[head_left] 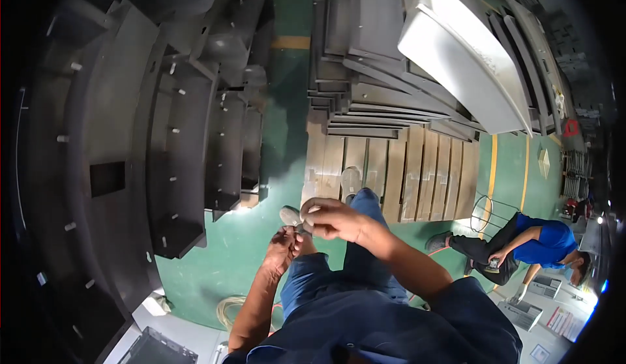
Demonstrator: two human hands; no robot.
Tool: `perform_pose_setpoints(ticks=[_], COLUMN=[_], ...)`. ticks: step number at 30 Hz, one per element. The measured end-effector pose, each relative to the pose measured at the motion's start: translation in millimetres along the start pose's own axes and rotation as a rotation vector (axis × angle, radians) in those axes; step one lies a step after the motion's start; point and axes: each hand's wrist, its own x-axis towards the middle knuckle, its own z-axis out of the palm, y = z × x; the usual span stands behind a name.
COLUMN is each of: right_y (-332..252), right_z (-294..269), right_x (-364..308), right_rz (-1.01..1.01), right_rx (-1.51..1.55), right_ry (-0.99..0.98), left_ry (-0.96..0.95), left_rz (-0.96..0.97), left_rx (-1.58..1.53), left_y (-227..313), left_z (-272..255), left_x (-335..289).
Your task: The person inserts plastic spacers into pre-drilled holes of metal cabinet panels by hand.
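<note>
My left hand point(282, 250) is closed in a pinch, held in front of my body. Close above it and to the right is my right hand point(331, 219), its fingers bent together. The fingertips of both come near each other, and anything small between them is too hidden to name. Just beyond the hands shows my grey shoe point(289, 215) on the green floor. The other shoe point(351, 180) rests on a wooden pallet point(391, 175).
Dark metal panels point(176, 162) with short pale pegs stand along the left. Grey bent sheet-metal parts point(372, 96) are stacked on the pallet, with a white panel point(466, 57) above. At right a co-worker point(544, 243) in blue bends down. A cable coil point(228, 312) lies lower left.
</note>
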Motion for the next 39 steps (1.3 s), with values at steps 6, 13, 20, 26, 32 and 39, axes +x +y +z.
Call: perform_pose_setpoints(ticks=[6,13,20,26,32,39], right_y=[30,78,58,65,79,71], right_z=[7,8,37,55,46,20], right_x=[32,28,54,81,97,113], right_rz=[0.030,0.201,0.047,-0.065,-0.156,-0.053], right_rx=[-0.171,-0.523,-0.719,-0.743,-0.965,-0.837], right_ry=[0.152,0.095,0.122,0.214,0.413,0.415], left_ry=[0.025,-0.136,-0.191,-0.201,-0.061,0.117], left_rz=[0.032,-0.086,-0.007,0.085,0.163,0.314], left_rx=[0.017,0.050,-0.131,-0.135,-0.089,-0.056], left_y=[-2,-9,11,26,29,9], left_z=[-37,-69,-62,-57,-62,-55], left_x=[-11,-20,-25,-29,-26,14])
